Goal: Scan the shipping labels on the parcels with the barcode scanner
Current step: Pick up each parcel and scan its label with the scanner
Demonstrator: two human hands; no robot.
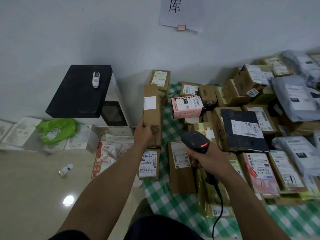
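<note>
My left hand (144, 132) grips the near end of a long brown cardboard parcel (153, 115) with a white shipping label (150, 103) on its top face. My right hand (202, 156) holds the black barcode scanner (195, 140) by its handle, its red-lit head pointing away from me towards the parcels; its black cable (218, 210) trails down towards me. Several more labelled parcels lie on the green checked cloth (174, 212), among them a pink box (187, 106), a brown box (181, 168) under the scanner and a black-topped parcel (242, 130).
A white machine with a black top (81, 94) stands at the left against the wall, a small white device (95, 79) lying on it. A green bag (57, 129) and white paper stacks lie on the tiled floor. A paper sign (180, 13) hangs on the wall.
</note>
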